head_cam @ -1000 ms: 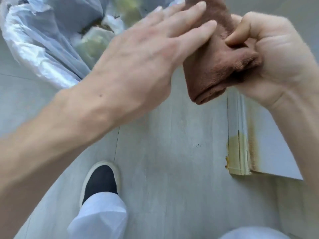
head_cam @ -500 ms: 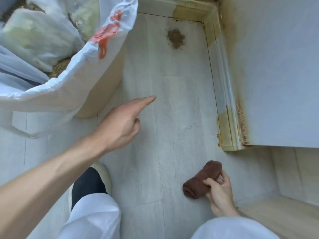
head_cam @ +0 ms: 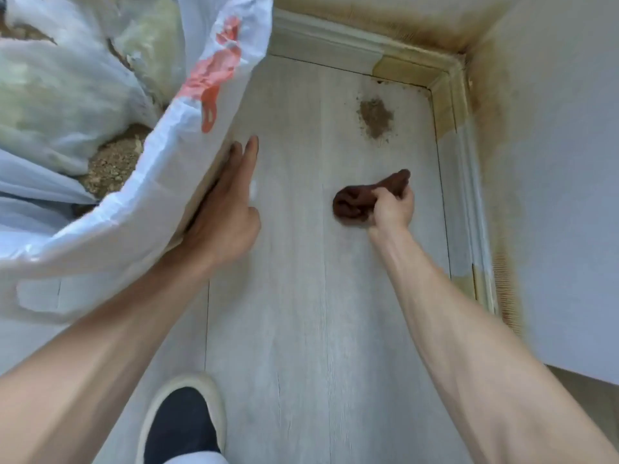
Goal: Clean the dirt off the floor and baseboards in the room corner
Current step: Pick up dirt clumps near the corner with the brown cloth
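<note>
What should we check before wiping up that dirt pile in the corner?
1. Cloth held tight in the right hand: ok.
2. Floor between cloth and dirt pile free of things: ok.
3. Left hand against the trash bag, out of the cloth's way: ok.
4. Cloth touching the dirt: not ok, it is short of the pile.
5. Baseboards clean: not ok, yellow-brown stains at the corner.
6. Cloth damp: cannot tell.

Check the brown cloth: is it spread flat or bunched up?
Bunched up. The brown cloth is a crumpled wad gripped in the right hand, one end poking out past the fingers, short of the dirt pile.
</note>
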`<act>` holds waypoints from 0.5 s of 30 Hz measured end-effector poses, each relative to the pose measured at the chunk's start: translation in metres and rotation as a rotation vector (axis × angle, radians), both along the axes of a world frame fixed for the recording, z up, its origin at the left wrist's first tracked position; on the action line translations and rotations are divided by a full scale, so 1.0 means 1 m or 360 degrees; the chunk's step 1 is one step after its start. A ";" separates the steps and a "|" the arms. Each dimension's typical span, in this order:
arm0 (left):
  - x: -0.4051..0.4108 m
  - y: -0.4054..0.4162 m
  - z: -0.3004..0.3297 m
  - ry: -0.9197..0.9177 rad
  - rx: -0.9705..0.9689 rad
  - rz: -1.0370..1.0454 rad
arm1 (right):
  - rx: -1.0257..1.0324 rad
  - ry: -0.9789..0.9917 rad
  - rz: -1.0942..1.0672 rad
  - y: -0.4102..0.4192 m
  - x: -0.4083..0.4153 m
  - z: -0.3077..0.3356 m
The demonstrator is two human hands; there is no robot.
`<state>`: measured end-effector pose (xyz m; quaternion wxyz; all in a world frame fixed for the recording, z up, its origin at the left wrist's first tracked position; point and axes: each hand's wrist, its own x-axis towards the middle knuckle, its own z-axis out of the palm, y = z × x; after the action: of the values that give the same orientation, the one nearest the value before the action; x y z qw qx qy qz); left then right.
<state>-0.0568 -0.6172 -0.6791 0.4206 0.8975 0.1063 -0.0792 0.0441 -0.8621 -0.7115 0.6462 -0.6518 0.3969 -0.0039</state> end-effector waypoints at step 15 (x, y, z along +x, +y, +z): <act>0.049 0.018 -0.058 0.0060 0.0399 -0.0208 | 0.0005 0.0549 -0.0074 -0.060 -0.144 0.039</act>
<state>-0.0077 -0.5989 -0.7375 0.2970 0.9464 0.0648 -0.1094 -0.0994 -0.9225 -0.6725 0.5693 -0.6325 0.5168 0.0935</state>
